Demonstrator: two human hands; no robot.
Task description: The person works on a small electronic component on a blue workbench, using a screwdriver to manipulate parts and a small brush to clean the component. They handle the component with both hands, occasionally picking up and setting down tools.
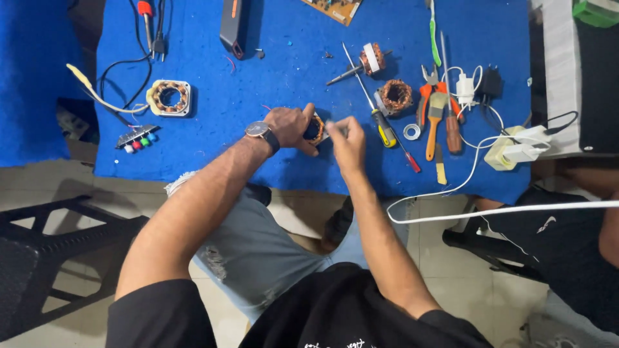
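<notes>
Small copper-wound motor coil (pixel 315 128) sits at the blue felt table's (pixel 271 84) near edge, clamped in the left hand (pixel 291 127); right hand (pixel 346 140), just to its right, fingers pinched together, contents too blurred to tell.

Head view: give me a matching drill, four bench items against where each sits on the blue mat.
Items:
1. motor stator
2. orange pliers
3. copper coil
4. push-button switch bank

Places:
A. right of centre, just left of the pliers
B. far left, below the stator
C. left part, in a white frame
D. right part, beside the white charger

Pairs: 1-C, 2-D, 3-A, 4-B
</notes>
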